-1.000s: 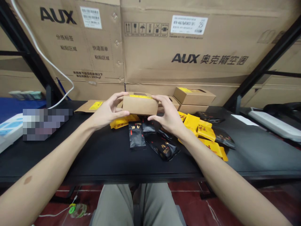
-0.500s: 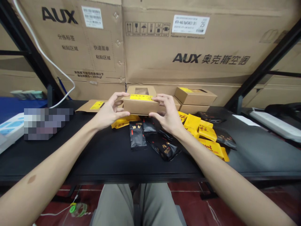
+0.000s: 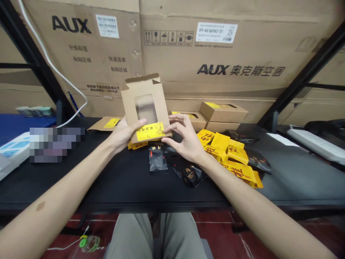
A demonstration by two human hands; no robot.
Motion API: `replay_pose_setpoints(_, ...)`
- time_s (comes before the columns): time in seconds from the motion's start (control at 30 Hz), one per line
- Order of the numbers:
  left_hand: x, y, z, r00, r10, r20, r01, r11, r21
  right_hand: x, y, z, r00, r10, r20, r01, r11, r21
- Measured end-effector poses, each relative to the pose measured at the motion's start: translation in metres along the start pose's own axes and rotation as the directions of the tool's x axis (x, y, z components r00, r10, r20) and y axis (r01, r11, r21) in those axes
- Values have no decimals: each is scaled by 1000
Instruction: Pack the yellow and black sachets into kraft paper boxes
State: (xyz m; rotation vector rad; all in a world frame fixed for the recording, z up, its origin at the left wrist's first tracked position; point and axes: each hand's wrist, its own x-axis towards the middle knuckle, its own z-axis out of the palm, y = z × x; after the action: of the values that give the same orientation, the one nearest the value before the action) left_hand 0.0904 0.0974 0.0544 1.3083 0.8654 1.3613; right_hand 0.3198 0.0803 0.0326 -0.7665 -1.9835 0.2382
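Observation:
My left hand (image 3: pixel 124 135) supports a kraft cardboard box (image 3: pixel 145 108) from below at its left side. The box's flap stands open upward, showing a clear window panel and a yellow label (image 3: pixel 149 131). The fingertips and thumb of my right hand (image 3: pixel 187 138) pinch the box's lower right corner. Below the hands, black foil sachets (image 3: pixel 157 158) lie on the black table (image 3: pixel 81 183), and yellow sachets (image 3: pixel 229 154) are heaped to the right. The box's inside is hidden from this angle.
Closed kraft boxes (image 3: pixel 223 111) are stacked behind the sachets, and a flat kraft box (image 3: pixel 106 124) lies at the back left. Large AUX cartons (image 3: pixel 237 68) form the back wall. Black shelf uprights stand at both sides, with a white cable (image 3: pixel 54 68) at the left.
The box's flap has swung open and the box has tilted upright, its window now facing me. My right hand has shifted down to the box's lower corner.

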Motion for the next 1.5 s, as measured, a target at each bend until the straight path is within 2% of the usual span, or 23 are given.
replay_pose_setpoints(0.17,1,1,-4,988,90,-126,-85,996,40,2,-4,-8,994,-112,1,111,990,-89)
replay_pose_setpoints(0.3,-5,2,-9,957,234,-171,-221,971,95,3,-3,-13,995,-96,-11,94,990,-104)
replay_pose_setpoints(0.4,-21,6,-22,930,272,-246,-231,955,184,4,3,-14,999,-44,-11,43,992,-120)
replay_pose_setpoints(0.5,-46,12,-43,878,369,-304,-261,903,341,5,10,-14,999,21,-29,-25,989,-144)
replay_pose_setpoints(0.57,-66,14,-57,851,394,-348,-217,866,450,5,13,-15,998,60,-35,-65,985,-159)
replay_pose_setpoints(0.7,-102,10,-77,849,332,-412,-25,803,596,5,15,-14,992,122,-24,-125,977,-172)
replay_pose_setpoints(0.8,-118,2,-86,880,335,-336,14,690,724,5,17,-13,989,150,-6,-149,973,-174)
replay_pose_setpoints(0.87,-122,-2,-89,879,333,-341,31,674,738,4,19,-12,987,160,11,-156,972,-175)
replay_pose_setpoints(0.93,-123,-3,-91,882,305,-358,41,707,706,4,22,-11,985,168,27,-160,970,-185)
replay_pose_setpoints(1.03,-122,-2,-90,909,220,-353,56,775,629,4,25,-10,984,170,51,-156,964,-218)
replay_pose_setpoints(1.13,-122,0,-88,924,157,-349,88,800,593,4,26,-10,983,169,68,-147,958,-245)
replay_pose_setpoints(1.33,-123,1,-87,920,133,-368,107,819,563,5,25,-10,979,185,81,-158,953,-260)
replay_pose_setpoints(1.5,-123,4,-83,916,65,-397,123,894,432,5,23,-10,974,207,87,-177,946,-271)
